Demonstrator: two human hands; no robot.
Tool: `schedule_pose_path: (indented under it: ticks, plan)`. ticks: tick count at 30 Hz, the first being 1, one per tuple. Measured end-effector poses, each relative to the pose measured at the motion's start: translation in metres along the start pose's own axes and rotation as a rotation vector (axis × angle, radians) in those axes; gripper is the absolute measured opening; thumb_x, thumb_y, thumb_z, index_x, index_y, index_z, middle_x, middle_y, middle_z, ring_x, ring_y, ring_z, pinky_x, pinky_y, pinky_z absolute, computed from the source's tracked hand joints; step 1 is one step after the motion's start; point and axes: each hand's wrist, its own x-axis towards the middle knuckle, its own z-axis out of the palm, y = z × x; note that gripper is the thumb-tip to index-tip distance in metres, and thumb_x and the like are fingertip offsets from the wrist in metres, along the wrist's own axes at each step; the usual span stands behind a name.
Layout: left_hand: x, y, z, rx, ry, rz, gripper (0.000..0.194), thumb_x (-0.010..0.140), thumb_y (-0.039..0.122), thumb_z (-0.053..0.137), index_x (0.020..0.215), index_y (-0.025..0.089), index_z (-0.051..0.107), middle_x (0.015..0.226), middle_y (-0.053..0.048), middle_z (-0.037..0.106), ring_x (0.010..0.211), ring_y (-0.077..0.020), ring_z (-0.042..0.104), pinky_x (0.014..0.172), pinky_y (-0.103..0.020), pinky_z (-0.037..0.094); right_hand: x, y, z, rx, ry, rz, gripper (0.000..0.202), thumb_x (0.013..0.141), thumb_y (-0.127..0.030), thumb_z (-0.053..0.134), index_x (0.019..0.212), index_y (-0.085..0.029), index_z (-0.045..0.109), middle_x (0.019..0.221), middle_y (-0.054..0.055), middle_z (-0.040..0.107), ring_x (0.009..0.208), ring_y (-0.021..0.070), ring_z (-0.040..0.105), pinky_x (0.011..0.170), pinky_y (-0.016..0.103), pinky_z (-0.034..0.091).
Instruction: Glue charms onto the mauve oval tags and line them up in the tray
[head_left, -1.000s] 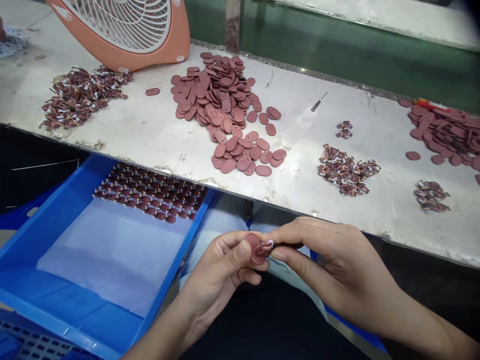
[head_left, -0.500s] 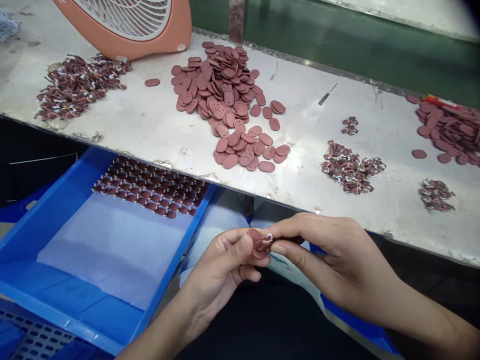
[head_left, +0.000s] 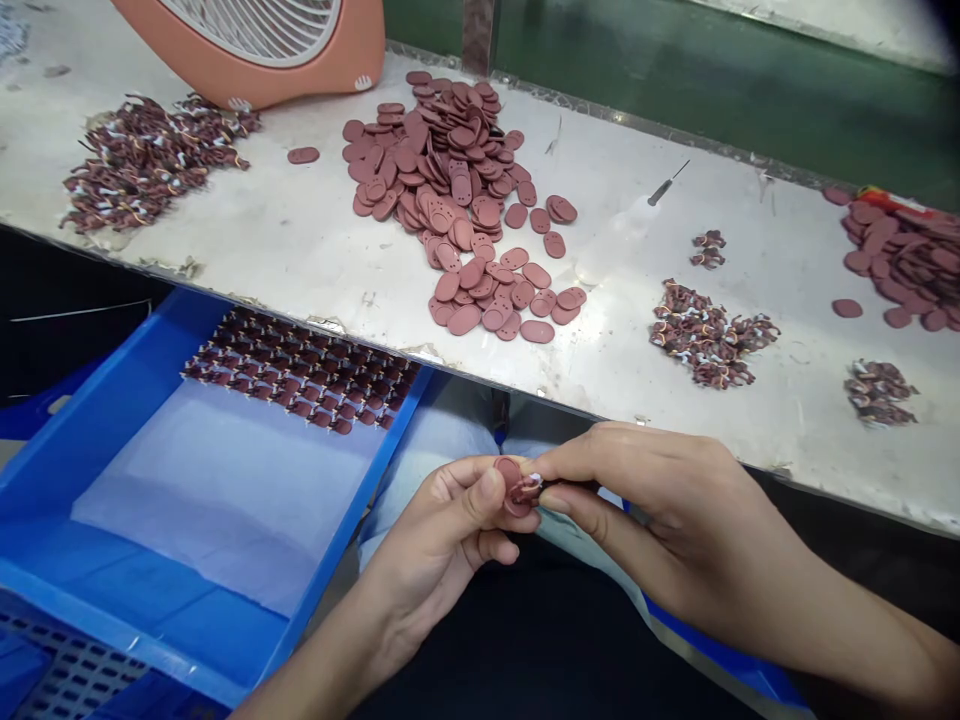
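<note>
Over my lap, my left hand (head_left: 457,520) pinches a reddish-brown oval disc (head_left: 508,472) between thumb and fingers, its face turned up. My right hand (head_left: 645,500) meets it from the right, thumb and forefinger closed on a small brown figure with a white bit (head_left: 529,487). That figure lies against the disc's lower right part. The fingertips hide some of both pieces, so I cannot tell whether they are joined. Beyond the hands, a heap of similar oval discs (head_left: 450,190) lies on the white table (head_left: 300,260).
An orange fan (head_left: 322,80) stands at the back left beside a pile of small figures (head_left: 150,165). Smaller figure piles (head_left: 712,340) and a thin pointed tool (head_left: 660,190) lie to the right. Below the table edge, a blue tray (head_left: 112,560) holds rows of disc pieces (head_left: 300,370).
My right fingertips have shifted slightly to the left over the small figure. The left hand keeps its hold on the disc. The camera view has moved a little.
</note>
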Motion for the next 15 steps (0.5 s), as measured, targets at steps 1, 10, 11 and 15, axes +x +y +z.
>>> schedule_pose_path:
  ticks: [1, 10, 11, 15]
  plan:
    - [0.0001, 0.0003, 0.0002, -0.004, 0.012, -0.003, 0.026, 0.074, 0.039, 0.082, 0.079, 0.014, 0.076, 0.068, -0.001, 0.066, 0.060, -0.0072, 0.063, 0.050, -0.010, 0.049, 0.0004, -0.0001, -0.0004, -0.013, -0.003, 0.000, 0.018, 0.096, -0.014, 0.056, 0.106, -0.026, 0.065, 0.088, -0.002, 0.074, 0.074, 0.0143, 0.068, 0.069, 0.027, 0.054]
    - [0.0003, 0.0004, 0.0000, -0.033, 0.012, -0.002, 0.030, 0.068, 0.040, 0.086, 0.077, 0.014, 0.075, 0.067, -0.001, 0.066, 0.060, -0.0077, 0.063, 0.048, -0.010, 0.047, 0.0048, 0.0003, 0.0002, -0.057, -0.013, -0.024, 0.016, 0.096, -0.017, 0.054, 0.105, -0.024, 0.065, 0.085, -0.001, 0.072, 0.072, 0.0145, 0.066, 0.065, 0.026, 0.052]
    - [0.0002, 0.0000, 0.0001, -0.042, 0.022, -0.002, 0.030, 0.067, 0.040, 0.087, 0.078, 0.014, 0.075, 0.067, -0.001, 0.066, 0.060, -0.0076, 0.063, 0.049, -0.010, 0.047, 0.0045, -0.0001, 0.0007, -0.077, -0.014, -0.028, 0.015, 0.096, -0.018, 0.054, 0.104, -0.023, 0.065, 0.084, -0.001, 0.071, 0.071, 0.0147, 0.065, 0.064, 0.026, 0.051]
    - [-0.0003, -0.0008, 0.0016, -0.079, 0.055, -0.016, 0.029, 0.064, 0.037, 0.089, 0.079, 0.015, 0.076, 0.065, 0.000, 0.066, 0.058, -0.0067, 0.062, 0.049, -0.010, 0.047, 0.0026, -0.0029, 0.0021, -0.126, -0.022, -0.036, 0.013, 0.098, -0.019, 0.052, 0.102, -0.022, 0.064, 0.084, 0.001, 0.071, 0.071, 0.0150, 0.064, 0.064, 0.027, 0.050]
